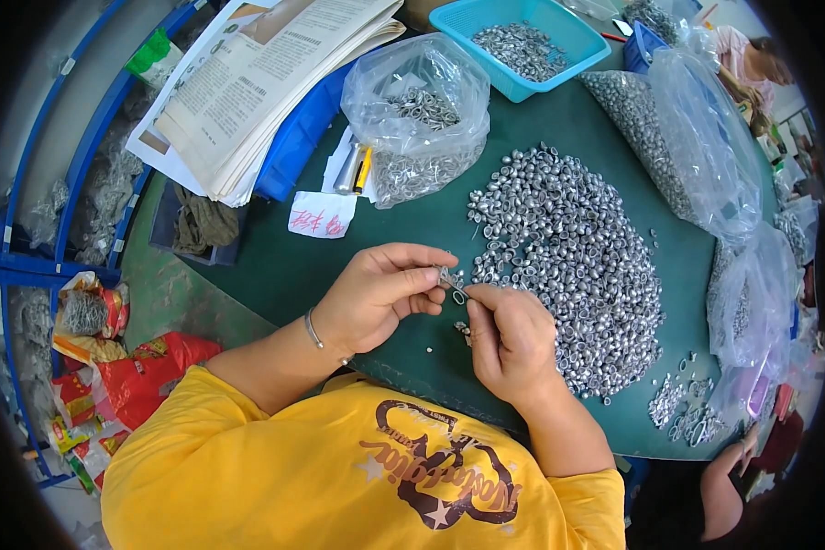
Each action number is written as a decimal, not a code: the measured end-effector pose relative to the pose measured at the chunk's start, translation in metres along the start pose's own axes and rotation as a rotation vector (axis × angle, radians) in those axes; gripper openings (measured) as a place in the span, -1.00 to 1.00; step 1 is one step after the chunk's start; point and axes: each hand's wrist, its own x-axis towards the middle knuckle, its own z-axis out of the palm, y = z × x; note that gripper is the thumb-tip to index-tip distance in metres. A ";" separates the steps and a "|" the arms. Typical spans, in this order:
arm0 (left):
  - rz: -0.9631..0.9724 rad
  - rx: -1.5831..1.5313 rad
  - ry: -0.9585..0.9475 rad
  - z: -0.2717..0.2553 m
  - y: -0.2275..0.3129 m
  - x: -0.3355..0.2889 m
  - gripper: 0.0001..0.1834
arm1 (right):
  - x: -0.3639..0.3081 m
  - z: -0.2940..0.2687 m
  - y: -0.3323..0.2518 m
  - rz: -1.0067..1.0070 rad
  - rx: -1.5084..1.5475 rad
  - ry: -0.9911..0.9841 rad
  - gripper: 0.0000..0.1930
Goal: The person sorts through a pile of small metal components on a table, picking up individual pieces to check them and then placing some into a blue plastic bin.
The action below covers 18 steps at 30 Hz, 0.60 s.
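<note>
I have one large heap of metal pieces (582, 275), with one turquoise basket (552, 84) beyond it. Just left of the heap, my two hands meet: left (367, 298) thumb and forefinger pinch small metal rings (456, 286), uncountable here; right (520, 346) fingertips, nearly together, clamp their near end.

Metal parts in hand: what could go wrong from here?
Two or three things, maybe:
- The small metal parts pinched between the left hand and right hand could slip and get lost in the similar-looking loose pile close by.
- The right hand, right beside that pile, could brush pieces out of it.
- The small clusters near the table edge could get knocked off.
</note>
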 end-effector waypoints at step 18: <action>-0.050 -0.034 0.020 0.005 -0.002 -0.001 -0.89 | -0.002 0.005 0.004 0.037 0.029 0.013 -0.87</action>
